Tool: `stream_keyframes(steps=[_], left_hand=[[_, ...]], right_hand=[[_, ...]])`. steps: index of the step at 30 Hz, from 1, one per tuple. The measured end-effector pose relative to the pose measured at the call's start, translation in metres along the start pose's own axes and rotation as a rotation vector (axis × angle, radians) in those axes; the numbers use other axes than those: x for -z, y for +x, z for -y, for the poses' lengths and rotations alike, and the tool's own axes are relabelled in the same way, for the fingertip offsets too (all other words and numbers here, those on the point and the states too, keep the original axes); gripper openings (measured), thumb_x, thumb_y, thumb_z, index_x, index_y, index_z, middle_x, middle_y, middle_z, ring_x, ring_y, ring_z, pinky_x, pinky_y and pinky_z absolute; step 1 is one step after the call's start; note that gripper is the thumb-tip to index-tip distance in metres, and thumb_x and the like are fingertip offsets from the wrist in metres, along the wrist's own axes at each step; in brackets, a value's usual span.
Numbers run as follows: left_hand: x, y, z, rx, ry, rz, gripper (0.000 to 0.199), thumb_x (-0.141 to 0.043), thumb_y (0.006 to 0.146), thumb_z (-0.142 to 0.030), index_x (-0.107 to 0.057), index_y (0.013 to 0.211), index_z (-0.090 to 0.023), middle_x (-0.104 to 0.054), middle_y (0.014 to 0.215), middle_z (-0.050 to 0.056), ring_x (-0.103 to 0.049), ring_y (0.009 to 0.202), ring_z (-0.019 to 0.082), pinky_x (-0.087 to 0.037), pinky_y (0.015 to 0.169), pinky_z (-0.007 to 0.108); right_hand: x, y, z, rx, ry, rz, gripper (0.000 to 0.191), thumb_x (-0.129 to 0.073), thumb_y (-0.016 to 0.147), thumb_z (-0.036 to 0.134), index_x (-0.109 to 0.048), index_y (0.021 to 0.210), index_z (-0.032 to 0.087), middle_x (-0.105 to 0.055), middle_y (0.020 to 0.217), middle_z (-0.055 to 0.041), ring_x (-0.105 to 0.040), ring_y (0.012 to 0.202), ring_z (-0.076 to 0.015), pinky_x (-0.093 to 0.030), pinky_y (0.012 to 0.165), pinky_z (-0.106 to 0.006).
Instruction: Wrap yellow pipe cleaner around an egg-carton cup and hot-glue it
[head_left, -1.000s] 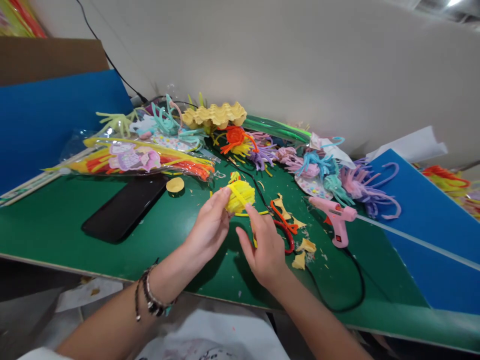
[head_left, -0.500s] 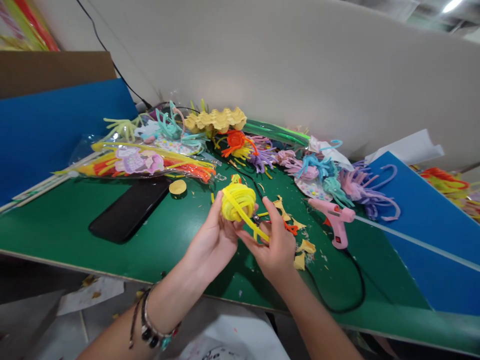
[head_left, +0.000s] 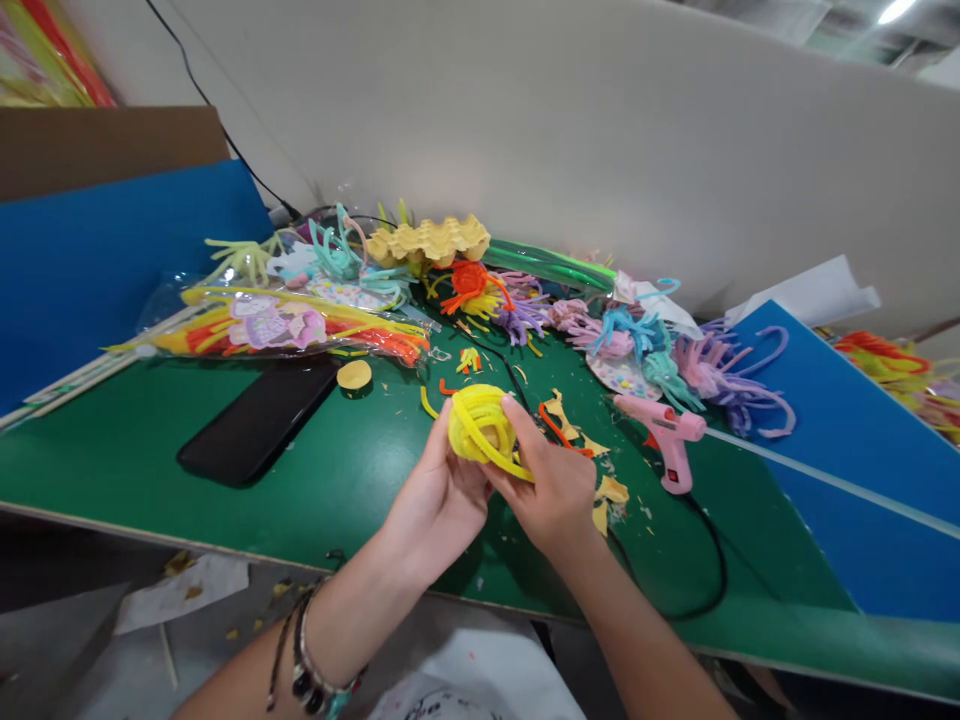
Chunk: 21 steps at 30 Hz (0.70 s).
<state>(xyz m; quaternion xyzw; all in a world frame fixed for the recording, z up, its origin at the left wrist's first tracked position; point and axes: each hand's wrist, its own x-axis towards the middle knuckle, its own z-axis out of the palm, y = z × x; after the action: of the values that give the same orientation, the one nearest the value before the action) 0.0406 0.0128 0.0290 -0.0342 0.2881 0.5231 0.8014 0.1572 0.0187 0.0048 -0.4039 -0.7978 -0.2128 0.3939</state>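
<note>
A ball of coiled yellow pipe cleaner (head_left: 480, 425) is held up over the middle of the green table (head_left: 360, 490). My left hand (head_left: 439, 500) grips it from the left and below, with the thumb along its left side. My right hand (head_left: 551, 480) closes on its right side, thumb and fingers on the coil and its loose lower strand. Short yellow and orange bits (head_left: 470, 360) lie behind the ball. An orange strand (head_left: 562, 432) rests on the table beyond my right hand. Parts of the fingers are hidden behind the ball.
A pink glue gun (head_left: 667, 435) with its cord lies at right, near torn carton scraps (head_left: 612, 490). To the left are a black phone (head_left: 259, 420), a yellow disc (head_left: 354, 376) and a bag of pipe cleaners (head_left: 292, 325). An egg carton piece (head_left: 431, 240) and coloured bundles line the back.
The ball has moved slightly right and down and turned in my hands. My right fingers have come in closer onto it, and its loose strand lies lower and nearer the coil.
</note>
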Motion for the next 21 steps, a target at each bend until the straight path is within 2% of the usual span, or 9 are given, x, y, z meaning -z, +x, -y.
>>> stream_keyframes(steps=[4, 11, 14, 16, 17, 18, 19, 21], left_hand=[[0.004, 0.001, 0.001, 0.032, 0.001, 0.04, 0.04, -0.031, 0.095, -0.035, -0.065, 0.089, -0.014, -0.07, 0.075, 0.0, -0.063, 0.064, 0.007, -0.049, 0.069, 0.018], [0.005, 0.0, 0.0, 0.083, 0.097, 0.14, 0.04, -0.031, 0.094, -0.037, -0.065, 0.09, -0.016, -0.07, 0.08, 0.003, -0.065, 0.084, 0.015, -0.046, 0.086, 0.028], [0.009, -0.001, 0.003, 0.09, 0.222, 0.172, 0.042, -0.028, 0.094, -0.037, -0.063, 0.095, -0.014, -0.069, 0.086, 0.006, -0.063, 0.092, 0.019, -0.043, 0.09, 0.032], [0.019, -0.003, 0.003, 0.043, 0.389, 0.146, 0.043, -0.029, 0.092, -0.039, -0.058, 0.105, -0.011, -0.068, 0.089, 0.009, -0.061, 0.096, 0.022, -0.041, 0.091, 0.036], [0.025, -0.004, 0.001, -0.035, 0.499, 0.114, 0.044, -0.031, 0.09, -0.04, -0.054, 0.111, -0.01, -0.067, 0.092, 0.01, -0.06, 0.097, 0.023, -0.041, 0.092, 0.038], [0.032, -0.006, -0.001, -0.176, 0.623, 0.053, 0.046, -0.035, 0.087, -0.042, -0.049, 0.117, -0.01, -0.066, 0.095, 0.011, -0.059, 0.099, 0.024, -0.04, 0.093, 0.039], [0.039, -0.008, -0.006, -0.393, 0.778, -0.016, 0.049, -0.041, 0.084, -0.042, -0.043, 0.123, -0.013, -0.063, 0.1, 0.01, -0.057, 0.101, 0.024, -0.039, 0.093, 0.04], [0.048, -0.012, -0.019, -0.922, 1.197, 0.009, 0.055, -0.051, 0.079, -0.04, -0.038, 0.128, -0.018, -0.055, 0.115, 0.011, -0.049, 0.112, 0.025, -0.037, 0.096, 0.042]], right_hand=[[0.003, 0.002, 0.001, -0.005, -0.011, 0.014, 0.05, -0.042, 0.091, 0.037, -0.038, 0.136, 0.017, -0.068, 0.062, -0.001, -0.053, 0.038, -0.0099, -0.037, 0.045, -0.022], [0.01, 0.004, -0.002, 0.038, -0.053, 0.018, 0.04, -0.043, 0.089, 0.038, -0.054, 0.12, 0.014, -0.065, 0.052, 0.0002, -0.054, 0.038, -0.0107, -0.039, 0.045, -0.021], [0.01, 0.001, -0.003, 0.016, -0.039, 0.016, 0.044, -0.049, 0.085, 0.039, -0.053, 0.12, 0.012, -0.064, 0.053, -0.0002, -0.053, 0.038, -0.0107, -0.041, 0.046, -0.021], [0.012, 0.0, -0.003, -0.032, -0.017, 0.009, 0.046, -0.05, 0.083, 0.04, -0.052, 0.12, 0.013, -0.066, 0.056, -0.0007, -0.054, 0.039, -0.0113, -0.042, 0.045, -0.021], [0.013, 0.0, -0.003, -0.06, -0.007, 0.009, 0.046, -0.049, 0.083, 0.04, -0.051, 0.12, 0.014, -0.066, 0.057, -0.0007, -0.055, 0.039, -0.0117, -0.042, 0.045, -0.022], [0.014, 0.001, -0.003, -0.084, 0.0, 0.011, 0.045, -0.048, 0.083, 0.041, -0.051, 0.12, 0.015, -0.067, 0.058, -0.0005, -0.056, 0.04, -0.0121, -0.043, 0.045, -0.022], [0.016, 0.002, -0.003, -0.098, 0.004, 0.016, 0.045, -0.048, 0.083, 0.042, -0.051, 0.12, 0.016, -0.067, 0.059, -0.0002, -0.056, 0.04, -0.0124, -0.043, 0.045, -0.022], [0.019, 0.005, -0.002, -0.085, 0.011, 0.04, 0.042, -0.048, 0.083, 0.041, -0.052, 0.117, 0.017, -0.067, 0.058, 0.0003, -0.057, 0.04, -0.0123, -0.043, 0.044, -0.022]])
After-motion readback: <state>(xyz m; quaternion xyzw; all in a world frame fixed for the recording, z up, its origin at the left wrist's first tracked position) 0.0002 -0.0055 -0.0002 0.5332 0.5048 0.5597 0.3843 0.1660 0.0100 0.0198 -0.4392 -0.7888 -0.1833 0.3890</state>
